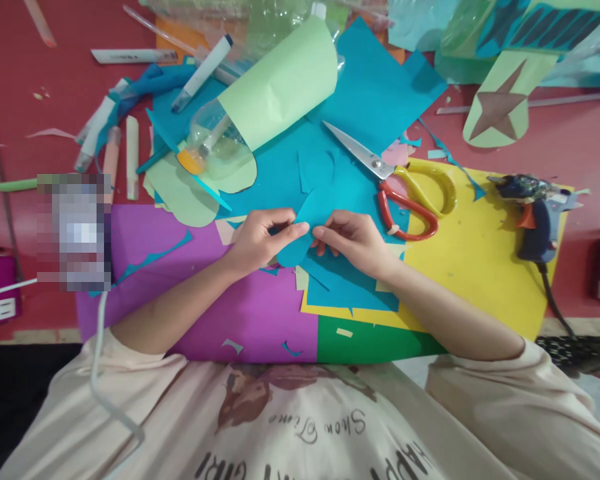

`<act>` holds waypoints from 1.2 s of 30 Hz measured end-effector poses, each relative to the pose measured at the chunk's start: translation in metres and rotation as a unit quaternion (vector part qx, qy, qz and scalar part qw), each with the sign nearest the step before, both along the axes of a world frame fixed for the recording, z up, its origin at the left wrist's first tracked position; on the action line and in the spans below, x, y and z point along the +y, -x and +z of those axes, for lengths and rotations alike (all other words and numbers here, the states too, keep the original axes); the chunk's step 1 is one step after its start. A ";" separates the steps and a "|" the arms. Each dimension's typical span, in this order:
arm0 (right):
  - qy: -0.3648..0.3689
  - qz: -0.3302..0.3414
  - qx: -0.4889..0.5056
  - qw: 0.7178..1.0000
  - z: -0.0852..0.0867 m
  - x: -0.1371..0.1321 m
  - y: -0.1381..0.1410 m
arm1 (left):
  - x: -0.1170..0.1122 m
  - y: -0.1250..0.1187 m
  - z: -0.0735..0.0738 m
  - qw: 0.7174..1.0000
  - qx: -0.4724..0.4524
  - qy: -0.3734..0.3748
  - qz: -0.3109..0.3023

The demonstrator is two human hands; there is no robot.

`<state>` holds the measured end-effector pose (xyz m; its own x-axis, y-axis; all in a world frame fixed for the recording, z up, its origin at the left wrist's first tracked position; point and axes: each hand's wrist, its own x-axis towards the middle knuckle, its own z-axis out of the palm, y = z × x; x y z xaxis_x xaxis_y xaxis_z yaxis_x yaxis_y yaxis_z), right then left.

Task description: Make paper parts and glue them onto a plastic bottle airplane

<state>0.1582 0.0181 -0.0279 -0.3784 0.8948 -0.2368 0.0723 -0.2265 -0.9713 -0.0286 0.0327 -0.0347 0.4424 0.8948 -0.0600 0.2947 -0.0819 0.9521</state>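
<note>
Between my two hands is a small blue paper cutout [293,250] with a rounded lower end. My left hand [267,237] pinches it from the left, thumb on top. On its right edge, the thumb and fingertips of my right hand [353,239] are closed together. Just right of my hands lie scissors [380,167] with one red and one yellow handle, blades pointing up and left. Blue paper sheets [275,180] and small offcuts lie under and around my hands. Beyond them rests a plastic bottle wrapped in pale green paper [285,83].
A glue gun [537,227] lies on yellow paper [460,267] at right, its cord running toward me. Purple paper [245,320] covers the near left. Several markers [203,73] are scattered at the back left. A blurred-out device [75,233] with a white cable is at left.
</note>
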 end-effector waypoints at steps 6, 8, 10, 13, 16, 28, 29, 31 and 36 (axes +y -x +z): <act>-0.023 0.006 -0.023 0.999 -0.003 -0.002 0.001 | -0.001 -0.001 0.001 1.000 0.013 0.003 0.013; -0.027 0.011 -0.027 0.999 -0.003 -0.002 0.001 | -0.001 -0.001 0.001 1.000 0.025 0.003 0.013; -0.029 0.016 -0.025 0.999 -0.003 -0.002 0.000 | -0.001 0.000 0.002 0.999 0.031 0.002 0.008; -0.037 0.013 -0.016 0.999 -0.002 -0.001 -0.002 | 0.000 0.000 0.002 1.000 0.021 0.005 0.002; -0.033 0.009 -0.005 0.999 -0.001 -0.001 -0.003 | 0.001 -0.002 0.003 1.000 0.002 0.013 0.014; 0.009 -0.015 0.029 0.999 0.000 -0.001 -0.001 | 0.000 0.001 0.003 0.999 0.038 0.031 -0.009; 0.008 -0.011 0.029 1.000 0.000 0.000 -0.001 | 0.000 0.001 0.002 0.999 0.032 0.034 -0.008; 0.007 -0.006 0.027 1.000 0.000 -0.001 -0.001 | 0.000 0.000 0.001 0.999 0.028 0.033 -0.005; 0.001 -0.010 -0.007 1.000 -0.003 -0.002 -0.001 | 0.000 -0.001 0.000 0.999 0.052 0.013 0.003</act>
